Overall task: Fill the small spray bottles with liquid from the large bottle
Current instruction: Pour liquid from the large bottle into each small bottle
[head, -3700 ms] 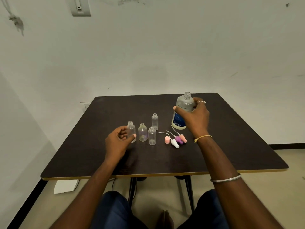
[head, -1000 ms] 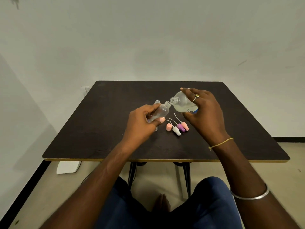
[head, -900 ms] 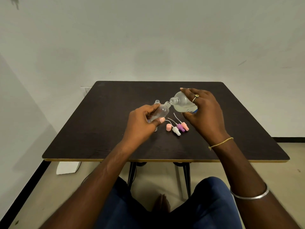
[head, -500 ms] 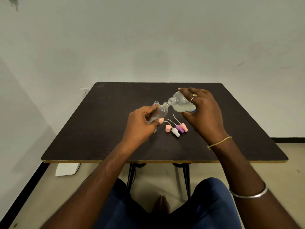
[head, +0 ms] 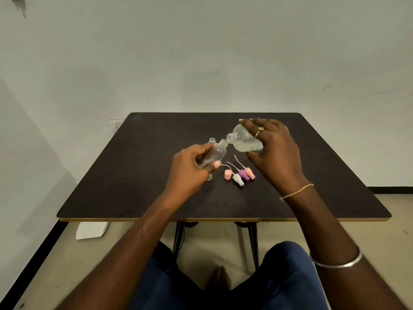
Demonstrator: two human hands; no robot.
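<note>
A dark brown square table (head: 143,166) with a thin yellow edge is set against a plain pale wall (head: 201,52), which is marked by a dark smudge (head: 21,5) high up, far to the left of the hands. Black metal legs (head: 178,240) are seen under the table, below the hands. A beige floor (head: 368,238) is bordered by black skirting (head: 391,190). A white object (head: 91,230) lies on the floor, below and left of the hands.

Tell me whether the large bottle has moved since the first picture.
Yes. The large bottle stood upright on the table behind the spray caps; now the right hand holds it lifted, tipped left, mouth at the small bottle.
</note>
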